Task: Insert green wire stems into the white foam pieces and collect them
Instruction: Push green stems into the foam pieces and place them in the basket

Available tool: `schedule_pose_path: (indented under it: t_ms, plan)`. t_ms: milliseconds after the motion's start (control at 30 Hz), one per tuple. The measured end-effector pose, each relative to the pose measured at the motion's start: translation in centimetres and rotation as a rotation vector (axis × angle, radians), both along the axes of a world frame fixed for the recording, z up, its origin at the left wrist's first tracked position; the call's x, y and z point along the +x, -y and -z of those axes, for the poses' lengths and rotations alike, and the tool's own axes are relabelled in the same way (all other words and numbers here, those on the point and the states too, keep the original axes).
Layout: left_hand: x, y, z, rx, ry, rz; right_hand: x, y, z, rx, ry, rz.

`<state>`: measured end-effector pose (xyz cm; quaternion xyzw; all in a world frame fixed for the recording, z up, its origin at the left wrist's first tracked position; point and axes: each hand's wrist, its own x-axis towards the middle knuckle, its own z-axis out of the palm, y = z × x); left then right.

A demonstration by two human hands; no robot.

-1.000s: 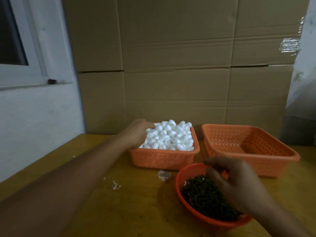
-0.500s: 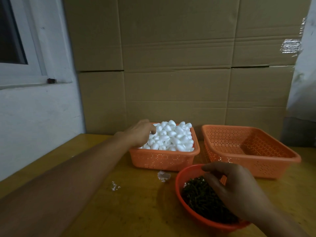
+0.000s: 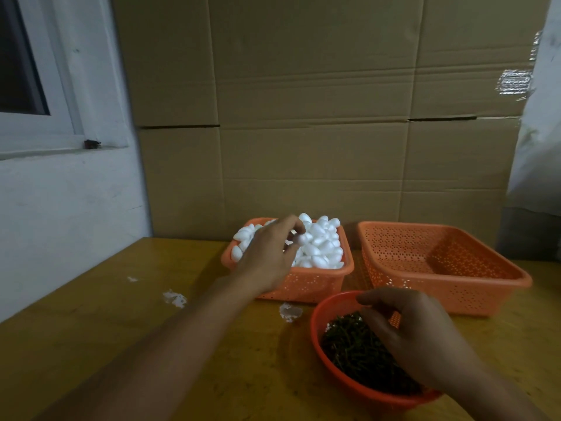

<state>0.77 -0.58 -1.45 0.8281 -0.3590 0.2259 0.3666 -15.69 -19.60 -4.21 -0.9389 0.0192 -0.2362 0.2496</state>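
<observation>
An orange basket [image 3: 303, 287] heaped with white foam pieces [image 3: 323, 246] stands at the table's middle. My left hand [image 3: 268, 256] hovers over its left half and pinches one white foam piece [image 3: 301, 238] between thumb and fingertips. A round red bowl [image 3: 326, 311] full of green wire stems [image 3: 352, 347] sits nearer to me on the right. My right hand [image 3: 416, 335] reaches into that bowl with fingers curled down among the stems; whether it holds a stem is hidden.
A second, larger orange basket [image 3: 491, 287] stands empty at the right. Foam scraps [image 3: 174, 298] lie on the wooden table [image 3: 121, 344]. Cardboard sheets [image 3: 318, 117] wall off the back; a white wall with a window frame runs along the left.
My left hand has moved right over the foam heap and lifted one piece in its fingertips. My right hand stayed in the stem bowl, fingers shifting slightly.
</observation>
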Motion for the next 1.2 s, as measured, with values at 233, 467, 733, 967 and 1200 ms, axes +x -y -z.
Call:
schedule_pose_path:
  t_ms: [233, 467, 733, 967, 1200]
  plan:
    - [-6.3, 1.2, 2.6, -0.269, -0.197, 0.274, 0.0, -0.1, -0.2, -0.173, -0.181, 0.017]
    - [-8.0, 1.1, 3.7, -0.460, -0.536, 0.441, -0.3, -0.6, 0.0, -0.370, -0.372, 0.046]
    - [-8.1, 0.8, 4.0, -0.567, -0.759, 0.611, -0.2, -1.1, 0.2, -0.369, -0.392, 0.104]
    - [-8.4, 1.0, 4.1, -0.573, -0.827, 0.609, 0.1, -1.1, 0.5, -0.350, -0.359, 0.125]
    - [-8.6, 1.0, 4.0, -0.606, -0.907, 0.662, 0.1, -0.9, 0.7, -0.372, -0.380, 0.110]
